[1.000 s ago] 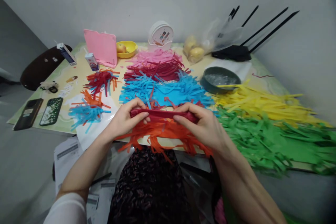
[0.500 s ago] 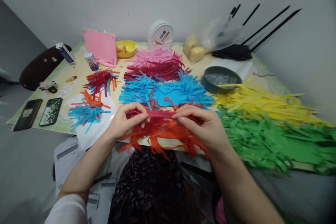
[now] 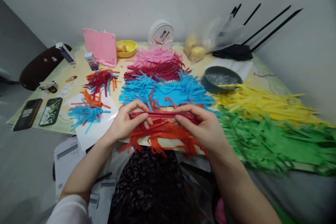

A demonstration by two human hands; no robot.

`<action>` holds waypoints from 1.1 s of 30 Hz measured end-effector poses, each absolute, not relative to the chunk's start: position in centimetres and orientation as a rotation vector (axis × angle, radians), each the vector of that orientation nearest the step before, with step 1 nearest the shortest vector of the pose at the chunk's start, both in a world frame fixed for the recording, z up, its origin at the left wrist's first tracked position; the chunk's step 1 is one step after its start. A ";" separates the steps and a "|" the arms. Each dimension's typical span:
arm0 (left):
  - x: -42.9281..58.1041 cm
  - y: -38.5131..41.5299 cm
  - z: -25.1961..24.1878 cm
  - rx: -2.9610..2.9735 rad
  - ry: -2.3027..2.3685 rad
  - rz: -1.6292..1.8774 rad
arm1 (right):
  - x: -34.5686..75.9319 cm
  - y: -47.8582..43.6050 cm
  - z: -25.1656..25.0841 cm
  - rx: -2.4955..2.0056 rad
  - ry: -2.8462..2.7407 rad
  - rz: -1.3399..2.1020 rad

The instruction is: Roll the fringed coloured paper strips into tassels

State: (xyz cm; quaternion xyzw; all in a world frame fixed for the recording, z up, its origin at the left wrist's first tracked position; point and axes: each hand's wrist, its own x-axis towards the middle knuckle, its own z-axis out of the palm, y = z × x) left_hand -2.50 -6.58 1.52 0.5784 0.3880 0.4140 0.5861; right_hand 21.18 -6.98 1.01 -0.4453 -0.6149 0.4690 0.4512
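the left hand (image 3: 130, 120) and the right hand (image 3: 203, 122) are both just on the near side of the blue fringe (image 3: 170, 94), which serves as the landmark here. between them, at that same near side, runs a rolled dark red strip (image 3: 161, 115), stretched roughly level. the thumb and forefinger of the left hand are clamped on one end of it; the thumb and forefinger of the right hand are clamped on the other. the remaining fingers of each hand curl under, partly hidden.

orange fringe (image 3: 168, 132) lies below the strip, nearer the person than the blue fringe. directly behind the blue fringe comes dark red fringe (image 3: 157, 71), and farther behind it, pink fringe (image 3: 157, 56). to the right of the blue fringe sit a dark round pan (image 3: 210, 85), yellow fringe (image 3: 262, 103) and, nearer the person, green fringe (image 3: 278, 147). to its left lie a red tassel (image 3: 101, 80) with blue and orange strands, a blue-and-orange tassel (image 3: 88, 112) and, well apart, two phones (image 3: 50, 112).
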 end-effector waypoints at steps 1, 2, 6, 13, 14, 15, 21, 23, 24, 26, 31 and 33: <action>-2.5 -6.6 1.4 1.305 0.880 0.975 | 21.1 -6.9 0.9 -1.083 -1.477 1.197; -2.5 -6.5 1.3 1.279 0.866 0.993 | 21.1 -6.9 0.8 -1.065 -1.438 1.225; -2.3 -6.4 0.6 1.220 0.823 1.055 | 20.7 -6.5 0.4 -0.991 -1.272 1.320; -2.9 -6.5 0.7 1.461 0.831 1.033 | 20.7 -6.3 -0.4 -0.880 -1.289 1.244; -3.2 -6.5 1.2 1.574 0.820 0.987 | 20.8 -6.4 -0.4 -0.882 -1.368 1.175; -3.6 -6.5 1.7 1.692 0.805 0.944 | 21.0 -6.4 -0.3 -0.879 -1.463 1.095; -3.8 -6.1 4.3 2.180 0.924 0.854 | 21.0 -6.7 1.6 -0.653 -1.874 0.715; -3.2 -6.0 4.3 2.244 0.948 0.732 | 20.8 -6.7 2.0 -0.609 -1.942 0.652; -2.9 -5.9 4.1 2.261 0.949 0.689 | 20.8 -6.8 2.1 -0.605 -1.983 0.634; -2.5 -5.8 3.6 2.305 0.973 0.663 | 21.2 -6.8 2.3 -0.621 -2.084 0.633; -2.3 -5.6 2.2 2.701 1.130 0.743 | 22.4 -5.8 3.0 -0.952 -2.121 0.802; -2.2 -5.7 1.8 2.866 1.080 0.798 | 22.2 -5.0 3.1 -1.019 -2.082 1.014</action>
